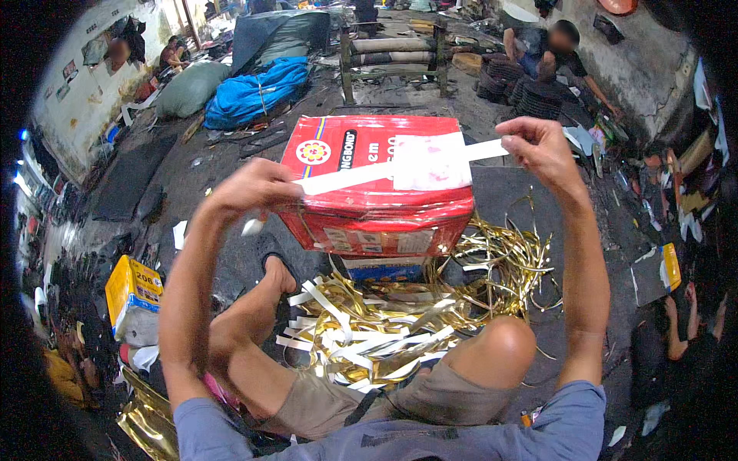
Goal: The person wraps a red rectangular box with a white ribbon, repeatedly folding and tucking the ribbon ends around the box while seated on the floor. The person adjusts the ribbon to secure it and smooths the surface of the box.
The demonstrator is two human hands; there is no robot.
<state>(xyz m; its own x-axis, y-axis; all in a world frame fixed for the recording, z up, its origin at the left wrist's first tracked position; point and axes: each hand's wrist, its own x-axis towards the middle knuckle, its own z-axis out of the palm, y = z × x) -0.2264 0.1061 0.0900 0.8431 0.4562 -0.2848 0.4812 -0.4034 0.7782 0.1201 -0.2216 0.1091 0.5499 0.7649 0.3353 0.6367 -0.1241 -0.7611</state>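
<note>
A white strip point(346, 179) is stretched between my hands, slanting across the top of a red tin-like box point(373, 211). My left hand point(257, 187) pinches its left end at the box's left edge. At the other end, past the right edge and a little farther away, my right hand point(542, 146) pinches it between thumb and fingers. A white sheet with pink marks point(430, 175) lies on the box top, and the strip blends into it there. Below, gold and white strips point(369, 330) are heaped between my legs; several look white on one face and gold on the other.
The red box stands on a blue one point(384, 270). A yellow box point(132, 292) stands to my left, with gold sheeting point(146, 411) nearer me. Farther off are a blue bundle point(257, 91), a grey-green sack point(192, 88) and a low frame point(393, 58). Other people sit around.
</note>
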